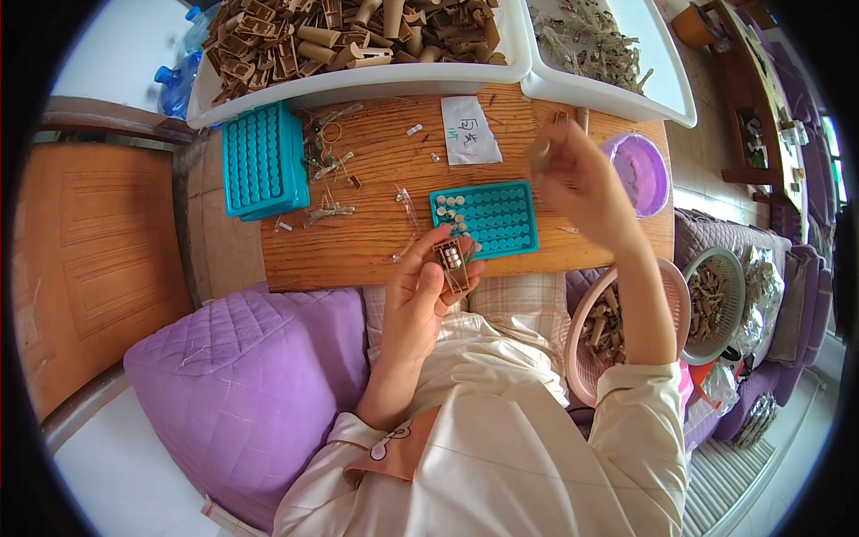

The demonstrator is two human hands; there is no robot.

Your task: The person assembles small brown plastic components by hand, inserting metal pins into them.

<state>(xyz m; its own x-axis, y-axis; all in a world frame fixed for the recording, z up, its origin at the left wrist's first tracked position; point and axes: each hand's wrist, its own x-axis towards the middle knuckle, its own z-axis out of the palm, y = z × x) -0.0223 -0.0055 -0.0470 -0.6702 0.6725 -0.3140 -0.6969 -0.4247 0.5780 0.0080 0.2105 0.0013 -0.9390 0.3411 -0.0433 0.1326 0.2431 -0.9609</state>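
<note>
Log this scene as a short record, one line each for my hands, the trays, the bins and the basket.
Left hand: holds an open brown plastic casing with small silvery round pieces inside
Right hand: blurred, over the right side of the brown wooden table; grip unclear
Near tray: shallow teal plastic tray, silvery round pieces toward its left
Far-left trays: stacked teal plastic trays
Bins: two white plastic bins at the back, the left heaped with brown plastic parts
Basket: round pink plastic basket, lower right, holding brown parts

The left grip (419,291) holds a brown casing (460,283) near a teal tray (506,215).
</note>
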